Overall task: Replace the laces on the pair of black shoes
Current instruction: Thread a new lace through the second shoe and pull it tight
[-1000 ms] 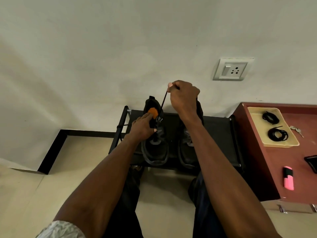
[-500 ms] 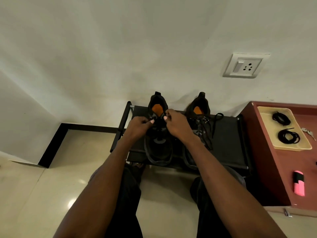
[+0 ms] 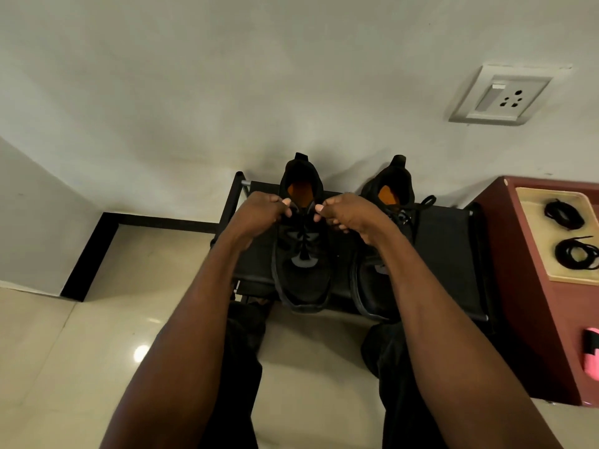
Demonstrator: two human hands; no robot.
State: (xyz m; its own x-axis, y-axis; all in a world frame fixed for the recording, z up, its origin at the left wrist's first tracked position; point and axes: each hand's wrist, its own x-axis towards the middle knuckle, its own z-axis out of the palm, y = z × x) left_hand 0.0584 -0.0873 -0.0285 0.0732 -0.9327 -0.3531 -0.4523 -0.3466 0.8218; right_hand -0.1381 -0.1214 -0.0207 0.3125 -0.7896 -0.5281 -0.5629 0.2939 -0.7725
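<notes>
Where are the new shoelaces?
In the head view, two coiled black laces lie in the cream tray on the red-brown cabinet, at the far right, beside the black rack that holds the shoes.

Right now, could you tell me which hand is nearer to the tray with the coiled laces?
The right hand. It pinches at the left shoe, beside the right shoe, on the tray's side. The left hand is farther off, across that shoe.

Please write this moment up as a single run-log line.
stage: unlacing left shoe | left hand: pinching lace | right hand: pinching lace | right shoe: laced | spare laces: in tray
</notes>
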